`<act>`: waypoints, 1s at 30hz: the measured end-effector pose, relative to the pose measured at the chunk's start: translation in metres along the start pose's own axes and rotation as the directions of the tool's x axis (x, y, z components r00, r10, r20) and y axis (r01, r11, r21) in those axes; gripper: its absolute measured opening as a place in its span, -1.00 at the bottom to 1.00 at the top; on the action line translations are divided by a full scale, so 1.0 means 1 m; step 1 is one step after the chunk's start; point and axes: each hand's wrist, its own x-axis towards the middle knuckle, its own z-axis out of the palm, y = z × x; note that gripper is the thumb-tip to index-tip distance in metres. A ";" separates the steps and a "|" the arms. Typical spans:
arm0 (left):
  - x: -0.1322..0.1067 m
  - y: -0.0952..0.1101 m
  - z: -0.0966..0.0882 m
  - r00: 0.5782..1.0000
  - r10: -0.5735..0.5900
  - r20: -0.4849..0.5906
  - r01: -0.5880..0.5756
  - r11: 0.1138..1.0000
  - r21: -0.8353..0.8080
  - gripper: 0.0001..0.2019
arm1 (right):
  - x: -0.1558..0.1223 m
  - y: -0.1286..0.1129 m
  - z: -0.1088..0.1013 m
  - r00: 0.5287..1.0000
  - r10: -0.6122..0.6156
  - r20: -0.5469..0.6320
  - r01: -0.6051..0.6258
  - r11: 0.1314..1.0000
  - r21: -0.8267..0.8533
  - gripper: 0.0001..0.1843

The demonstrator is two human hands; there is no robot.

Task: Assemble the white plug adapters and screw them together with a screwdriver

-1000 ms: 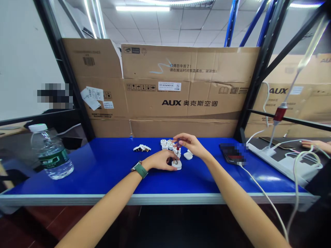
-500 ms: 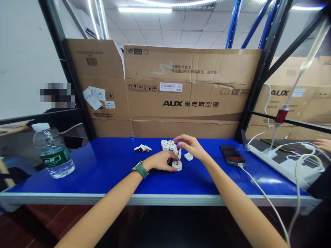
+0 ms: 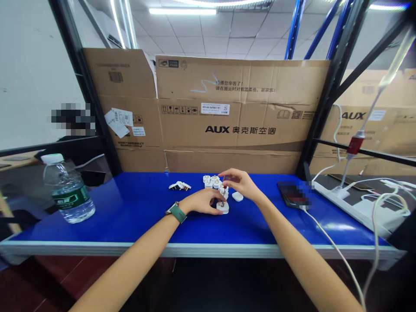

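Note:
My left hand (image 3: pixel 205 202), with a green-strapped watch (image 3: pixel 177 212) on its wrist, grips a white plug-like piece (image 3: pixel 223 209) on the blue table. Above it, the fingers of my right hand (image 3: pixel 239 183) close around the red handle of a small screwdriver (image 3: pixel 225 187). Its shaft points down at the piece, though the tip is partly hidden by my left fingers. Just behind stand several white plugs (image 3: pixel 211 180) with their pins up. A flat white cover (image 3: pixel 237 196) lies to the right of my hands. Farther left rests a small pile of white parts with dark and brassy bits (image 3: pixel 180 186).
A water bottle (image 3: pixel 69 190) stands at the table's left. On the right lie a dark phone (image 3: pixel 292 196) with a white cable and a long power strip (image 3: pixel 352 208). A cardboard panel (image 3: pixel 240 108) closes off the back. Behind the left frame sits another person.
Both hands stay almost in place on the white piece and screwdriver. The right fingers have shifted slightly around the handle, and the whole view has moved a little.

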 end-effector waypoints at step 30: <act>0.000 0.000 -0.001 1.000 -0.018 0.009 0.017 1.000 0.024 -0.56 | 0.000 0.004 0.002 1.000 -0.013 -0.009 0.013 0.997 0.080 -0.78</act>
